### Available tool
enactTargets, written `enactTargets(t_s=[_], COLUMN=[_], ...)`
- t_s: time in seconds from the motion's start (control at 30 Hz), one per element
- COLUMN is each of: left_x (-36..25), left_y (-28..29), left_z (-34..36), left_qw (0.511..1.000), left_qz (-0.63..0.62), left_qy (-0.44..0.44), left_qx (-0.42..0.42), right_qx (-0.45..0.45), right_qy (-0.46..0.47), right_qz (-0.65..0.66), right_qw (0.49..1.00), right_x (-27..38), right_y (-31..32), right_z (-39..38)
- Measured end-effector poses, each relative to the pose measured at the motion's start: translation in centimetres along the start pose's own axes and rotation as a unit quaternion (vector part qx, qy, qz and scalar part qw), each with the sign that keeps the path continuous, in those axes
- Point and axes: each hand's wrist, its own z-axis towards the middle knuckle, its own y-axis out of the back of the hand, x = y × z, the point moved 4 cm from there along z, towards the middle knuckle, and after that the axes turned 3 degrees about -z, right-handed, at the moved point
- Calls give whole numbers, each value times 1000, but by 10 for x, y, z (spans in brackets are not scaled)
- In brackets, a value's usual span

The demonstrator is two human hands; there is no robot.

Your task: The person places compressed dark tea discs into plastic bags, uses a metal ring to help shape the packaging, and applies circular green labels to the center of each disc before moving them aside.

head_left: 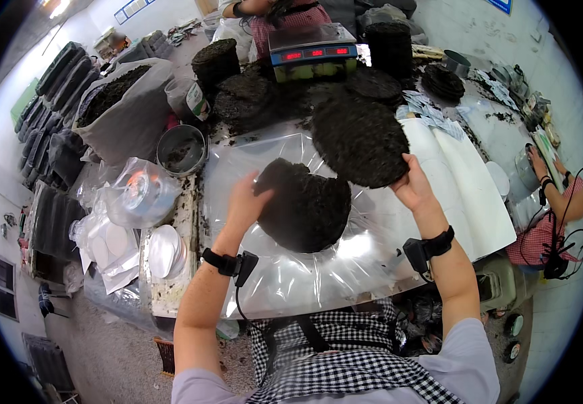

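Observation:
In my right hand (410, 186), gripped between thumb and fingers at its lower right edge, is a round black dried seaweed cake (360, 143), raised and tilted over the table. My left hand (243, 204) is closed on the left edge of another dark seaweed cake (283, 195), which is blurred there. That cake lies on or just above a clear plastic sheet (251, 289), and its upper edge has a notch. Whether it is one cake or two overlapping, I cannot tell.
A digital scale (313, 52) stands at the back among stacks of seaweed cakes (389, 50). Left are a metal pot (182, 149), a large sack (126, 111) and white paper discs (165, 251). White sheets (469, 195) lie right. Another person's hands (540, 163) work at far right.

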Motion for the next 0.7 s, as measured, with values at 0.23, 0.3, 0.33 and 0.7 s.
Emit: enactTargets(t_s=[0.23,0.3,0.33,0.7], left_x=[-107,-108,-85,-57], left_y=[12,-26,-58,-76], left_z=[-32,-42,-53,-36], left_qw=[953,926,907,954], left_qz=[197,249,264,1], left_qy=[-224,-272,-285,-191], left_qx=[-55,80,161,232], right_qx=[1,12,10,93], right_qy=[90,101,95,288], right_qz=[36,27,30,-190], right_qw=[995,994,995,934], right_x=[29,29,25,1], right_y=[11,9,3,-60], right_z=[0,-2,-4,-89])
